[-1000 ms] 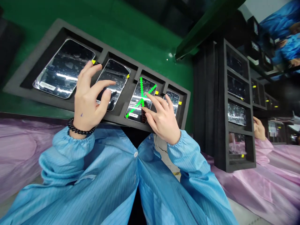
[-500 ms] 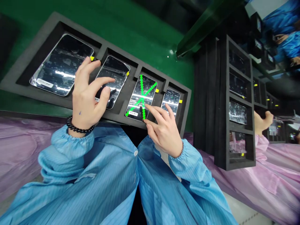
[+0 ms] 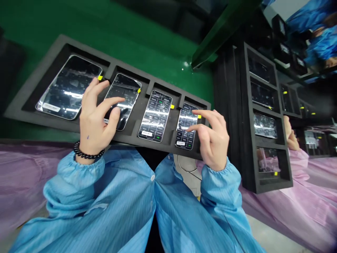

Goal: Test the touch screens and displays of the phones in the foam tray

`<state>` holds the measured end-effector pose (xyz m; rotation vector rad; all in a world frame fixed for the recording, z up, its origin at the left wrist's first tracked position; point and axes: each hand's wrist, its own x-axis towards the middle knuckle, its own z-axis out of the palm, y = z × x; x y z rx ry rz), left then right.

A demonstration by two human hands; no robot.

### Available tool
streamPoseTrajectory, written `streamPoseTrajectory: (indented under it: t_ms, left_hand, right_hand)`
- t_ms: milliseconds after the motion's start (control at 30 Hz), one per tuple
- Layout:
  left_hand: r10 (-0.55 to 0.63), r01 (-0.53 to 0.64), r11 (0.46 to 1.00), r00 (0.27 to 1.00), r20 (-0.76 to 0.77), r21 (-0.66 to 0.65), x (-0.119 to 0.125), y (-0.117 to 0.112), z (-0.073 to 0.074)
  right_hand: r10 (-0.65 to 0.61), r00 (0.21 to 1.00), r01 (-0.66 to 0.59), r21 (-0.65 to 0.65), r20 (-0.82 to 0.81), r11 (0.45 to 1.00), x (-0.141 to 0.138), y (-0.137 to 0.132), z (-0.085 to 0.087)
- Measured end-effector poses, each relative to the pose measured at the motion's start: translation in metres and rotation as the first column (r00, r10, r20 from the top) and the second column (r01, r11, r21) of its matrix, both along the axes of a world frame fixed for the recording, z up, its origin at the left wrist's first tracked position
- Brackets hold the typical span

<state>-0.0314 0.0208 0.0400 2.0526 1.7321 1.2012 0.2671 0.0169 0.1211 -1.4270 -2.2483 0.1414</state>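
Note:
A dark foam tray [image 3: 131,137] holds a row of phones, each in its own slot with a small yellow tab at its edge. My left hand [image 3: 96,121], fingers apart, hovers over the gap between the large leftmost phone [image 3: 70,82] and the second phone [image 3: 131,86], whose screens look dark and reflective. The third phone [image 3: 155,116] shows a lit grid of cells with text too small to read. My right hand [image 3: 213,137] is over the rightmost phone [image 3: 181,131], which shows a similar grid; its fingers are spread, index fingertip at the screen.
The tray rests on a green work surface [image 3: 126,42]. To the right stands a stack of black foam trays [image 3: 247,140] with phones in the top one. Beyond it are a co-worker's hand [image 3: 291,135] and pink sleeve. Another person in blue is at the upper right.
My right hand has moved right from the third phone to the rightmost one. The third phone's screen has gone from a green cross to a grid. My left hand stays nearly in place.

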Motion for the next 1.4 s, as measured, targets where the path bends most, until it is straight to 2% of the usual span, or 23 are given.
streamPoseTrajectory:
  t_ms: [167,333,433,567,733,967,1100,1167,1267,1333,1400]
  left_hand:
    - [-0.055,0.055,0.997,0.998,-0.003,-0.058,0.012,0.01,0.01]
    - [-0.16,0.149,0.982,0.983,-0.094,-0.118,0.052,0.033,0.025]
    - [-0.24,0.22,0.964,0.963,-0.124,-0.151,0.071,0.041,0.022]
    - [-0.301,0.275,0.947,0.938,-0.169,-0.165,0.073,0.041,0.01]
    - [-0.333,0.3,0.938,0.921,-0.204,-0.174,0.07,0.041,0.008]
    - [-0.404,0.324,0.908,0.844,-0.352,-0.265,0.079,0.044,0.003]
    - [-0.39,0.312,0.91,0.869,-0.306,-0.273,0.077,0.044,0.004]
    - [-0.343,0.29,0.93,0.906,-0.248,-0.226,0.073,0.042,0.009]
    - [-0.247,0.22,0.966,0.944,-0.217,-0.138,0.063,0.032,0.017]
    - [-0.19,0.165,0.978,0.957,-0.218,-0.127,0.057,0.02,0.02]
    - [-0.157,0.129,0.982,0.965,-0.209,-0.141,0.05,0.005,0.019]
  right_hand:
    - [-0.197,0.978,0.201,0.056,-0.067,0.978,0.04,-0.005,-0.011]
    - [-0.257,0.966,0.256,0.068,0.011,0.964,0.054,0.007,-0.039]
    - [-0.287,0.956,0.28,0.105,0.063,0.954,0.054,0.013,-0.057]
    - [-0.303,0.945,0.298,0.053,0.125,0.953,0.054,0.013,-0.068]
    - [-0.287,0.943,0.29,0.006,0.168,0.957,0.055,0.013,-0.066]
    - [-0.288,0.955,0.292,-0.051,0.072,0.955,0.058,0.014,-0.072]
    - [-0.288,0.957,0.288,-0.024,0.021,0.957,0.061,0.016,-0.075]
    - [-0.278,0.96,0.278,0.012,-0.012,0.96,0.062,0.015,-0.068]
    - [-0.268,0.961,0.272,0.055,-0.06,0.961,0.062,0.004,-0.049]
    - [-0.257,0.963,0.262,0.06,-0.087,0.963,0.06,-0.01,-0.037]
    - [-0.228,0.966,0.234,0.04,-0.122,0.971,0.057,-0.024,-0.034]
